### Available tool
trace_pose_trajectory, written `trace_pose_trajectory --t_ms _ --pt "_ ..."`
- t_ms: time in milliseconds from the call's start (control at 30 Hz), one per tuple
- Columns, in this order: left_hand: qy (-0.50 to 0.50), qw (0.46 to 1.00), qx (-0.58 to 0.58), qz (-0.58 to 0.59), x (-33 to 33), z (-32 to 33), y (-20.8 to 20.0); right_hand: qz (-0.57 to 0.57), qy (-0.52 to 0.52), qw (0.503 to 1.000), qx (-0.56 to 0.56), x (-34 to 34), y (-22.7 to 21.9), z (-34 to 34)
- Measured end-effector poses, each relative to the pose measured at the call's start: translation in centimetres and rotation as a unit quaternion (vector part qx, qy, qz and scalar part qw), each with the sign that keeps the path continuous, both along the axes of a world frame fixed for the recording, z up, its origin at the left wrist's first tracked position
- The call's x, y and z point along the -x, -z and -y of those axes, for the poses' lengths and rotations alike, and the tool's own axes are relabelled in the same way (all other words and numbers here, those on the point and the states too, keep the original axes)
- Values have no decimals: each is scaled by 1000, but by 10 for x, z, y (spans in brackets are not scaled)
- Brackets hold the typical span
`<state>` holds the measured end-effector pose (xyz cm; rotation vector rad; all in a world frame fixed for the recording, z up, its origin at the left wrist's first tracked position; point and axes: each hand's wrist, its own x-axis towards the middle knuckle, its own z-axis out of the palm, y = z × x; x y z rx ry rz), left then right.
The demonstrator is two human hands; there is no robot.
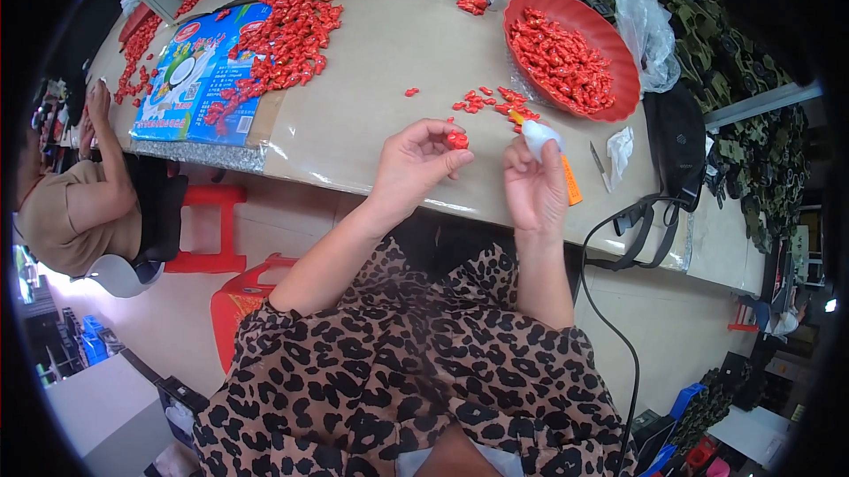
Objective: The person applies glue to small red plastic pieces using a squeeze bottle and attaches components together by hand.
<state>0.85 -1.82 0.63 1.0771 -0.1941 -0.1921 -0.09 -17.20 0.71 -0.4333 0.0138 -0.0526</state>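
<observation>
My left hand (pixel 409 167) pinches a small shiny red piece (pixel 457 139) between thumb and fingers, above the table's near edge. My right hand (pixel 536 190) is closed around a small white squeeze bottle (pixel 541 134) with a yellow tip, which points up and left toward loose red pieces. The two hands are apart. Several loose red pieces (pixel 476 102) lie on the table just beyond them. A scalloped red bowl (pixel 626 66) heaped with similar pieces stands behind my right hand. Partly behind that hand is a flat orange strip (pixel 574 182).
A thin pointed tool (pixel 600 161) and crumpled tissue (pixel 621 157) lie to the right, near a black strapped bag (pixel 674 145). A blue printed cardboard sheet (pixel 190 79) bears a red heap at left. Another person (pixel 88 194) sits at far left. A black cable (pixel 610 318) hangs down.
</observation>
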Motion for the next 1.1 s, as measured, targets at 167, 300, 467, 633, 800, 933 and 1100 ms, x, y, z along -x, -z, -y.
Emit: trace_pose_trajectory --t_ms 167,300,467,633,800,933,1100 --pt "-54 996 -57 29 -8 8 11 48 57 992 107 -6 2 11" --pt "-67 994 -89 19 -4 11 17 45 75 980 179 0 2 7" --pt "-96 992 -73 29 -1 12 20 130 155 912 356 7 9 0" --pt "-107 987 -110 44 0 10 19 152 200 879 406 12 11 -5" --pt "-104 987 -115 51 0 10 19 165 209 850 455 12 14 -4" --pt "-102 985 -129 51 0 10 19 166 222 823 496 12 18 -2" --pt "-102 985 -132 51 0 9 19 161 225 824 495 12 20 -2"
